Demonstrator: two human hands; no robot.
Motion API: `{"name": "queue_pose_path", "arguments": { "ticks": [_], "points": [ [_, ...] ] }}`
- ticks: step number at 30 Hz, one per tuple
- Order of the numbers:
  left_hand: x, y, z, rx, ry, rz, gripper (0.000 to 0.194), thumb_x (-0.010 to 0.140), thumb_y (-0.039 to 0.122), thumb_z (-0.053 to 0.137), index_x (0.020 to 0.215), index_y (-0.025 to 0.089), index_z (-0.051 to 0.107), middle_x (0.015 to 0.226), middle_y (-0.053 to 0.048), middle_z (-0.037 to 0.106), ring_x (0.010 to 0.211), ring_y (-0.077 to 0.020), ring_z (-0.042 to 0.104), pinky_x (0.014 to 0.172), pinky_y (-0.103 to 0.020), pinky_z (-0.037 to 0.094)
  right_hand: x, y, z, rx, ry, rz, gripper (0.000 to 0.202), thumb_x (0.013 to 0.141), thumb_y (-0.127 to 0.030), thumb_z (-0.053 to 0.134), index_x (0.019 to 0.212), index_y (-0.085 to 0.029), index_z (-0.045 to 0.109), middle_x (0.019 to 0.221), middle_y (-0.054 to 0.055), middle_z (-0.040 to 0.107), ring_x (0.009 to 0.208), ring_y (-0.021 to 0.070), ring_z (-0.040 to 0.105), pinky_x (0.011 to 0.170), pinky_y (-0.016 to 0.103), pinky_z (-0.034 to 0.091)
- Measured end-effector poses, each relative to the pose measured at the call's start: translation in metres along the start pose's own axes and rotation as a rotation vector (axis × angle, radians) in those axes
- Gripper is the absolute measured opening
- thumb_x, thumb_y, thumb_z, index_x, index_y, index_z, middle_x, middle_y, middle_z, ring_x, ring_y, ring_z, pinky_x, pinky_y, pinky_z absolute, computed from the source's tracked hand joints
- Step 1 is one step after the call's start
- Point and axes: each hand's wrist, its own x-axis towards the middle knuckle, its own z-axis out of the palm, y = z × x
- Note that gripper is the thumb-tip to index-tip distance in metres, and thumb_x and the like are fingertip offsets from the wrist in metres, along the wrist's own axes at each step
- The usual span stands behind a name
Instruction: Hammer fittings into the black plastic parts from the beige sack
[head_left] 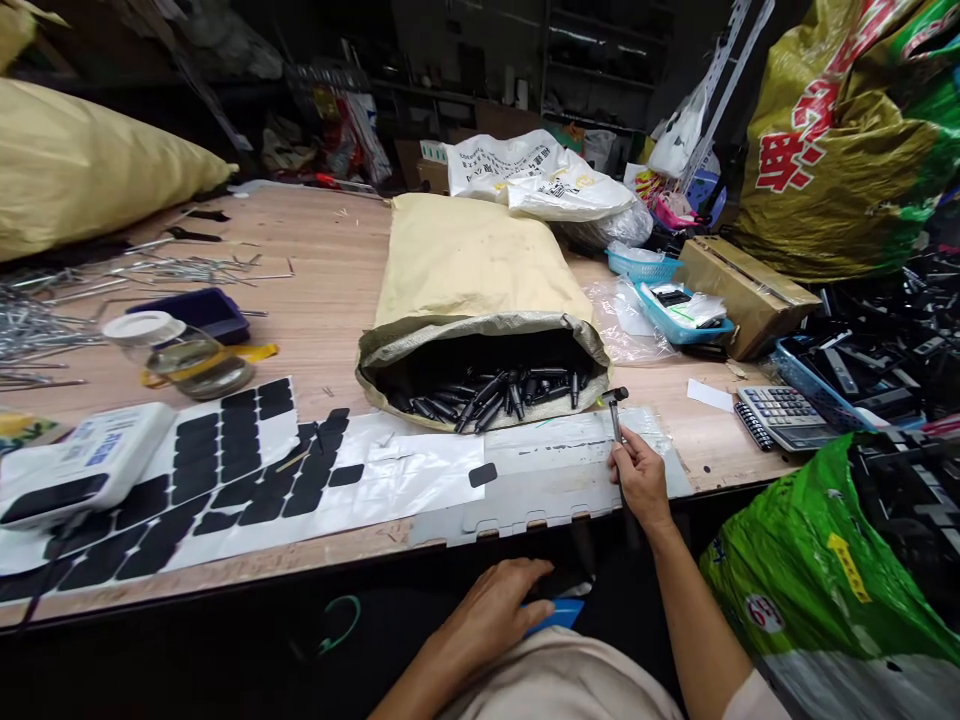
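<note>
My right hand (pixel 639 478) is closed round the shaft of a small hammer (pixel 615 412), held upright with its dark head raised at the table's front edge. Below the edge, over my lap, my left hand (pixel 499 605) has its thumb apart from the fingers and holds nothing that I can see. A blue thing (pixel 559 615) shows beside it, partly covered. Straight ahead lies a cream woven sack (pixel 472 260), its mouth facing me. Several black handle-like pieces (pixel 487 398) spill at the opening. Under the hammer lies a grey sheet (pixel 540 470).
Sheets of black stickers (pixel 255 470), a white box (pixel 90 465), a jar (pixel 199 360) and metal rods (pixel 172 270) lie left. Right are blue baskets (pixel 686 325), a carton (pixel 750 290), a calculator (pixel 784 415) and a green sack (pixel 795 560) of black parts beside my right arm.
</note>
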Motion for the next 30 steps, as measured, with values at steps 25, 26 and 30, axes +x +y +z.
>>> {"name": "queue_pose_path", "arguments": {
  "ticks": [25, 26, 30],
  "points": [
    [0.049, -0.019, -0.100, 0.303, 1.006, -0.045, 0.018, 0.095, 0.032, 0.053, 0.101, 0.022, 0.067, 0.101, -0.006, 0.066, 0.096, -0.0243, 0.064, 0.077, -0.032, 0.052, -0.001, -0.008, 0.002, 0.025, -0.011, -0.002, 0.053, 0.088, -0.041, 0.058, 0.129, -0.008, 0.065, 0.063, -0.003, 0.058, 0.047, 0.0116, 0.050, 0.048, 0.024, 0.044],
    [0.049, -0.016, -0.095, 0.262, 0.993, 0.010, 0.018, 0.096, 0.033, 0.053, 0.101, 0.022, 0.067, 0.102, -0.005, 0.066, 0.096, -0.0234, 0.064, 0.079, -0.032, 0.052, -0.001, -0.008, 0.003, 0.028, -0.008, -0.004, 0.053, 0.088, -0.041, 0.058, 0.128, -0.008, 0.065, 0.063, -0.003, 0.058, 0.047, 0.0116, 0.050, 0.048, 0.024, 0.044],
    [0.061, -0.002, -0.074, 0.187, 0.865, 0.206, 0.016, 0.096, 0.029, 0.054, 0.100, 0.023, 0.068, 0.097, -0.004, 0.067, 0.094, -0.0206, 0.064, 0.083, -0.032, 0.052, -0.001, -0.005, 0.002, 0.018, -0.010, -0.011, 0.052, 0.089, -0.042, 0.057, 0.129, -0.008, 0.065, 0.064, -0.002, 0.059, 0.047, 0.0118, 0.051, 0.048, 0.024, 0.044]
  ]
}}
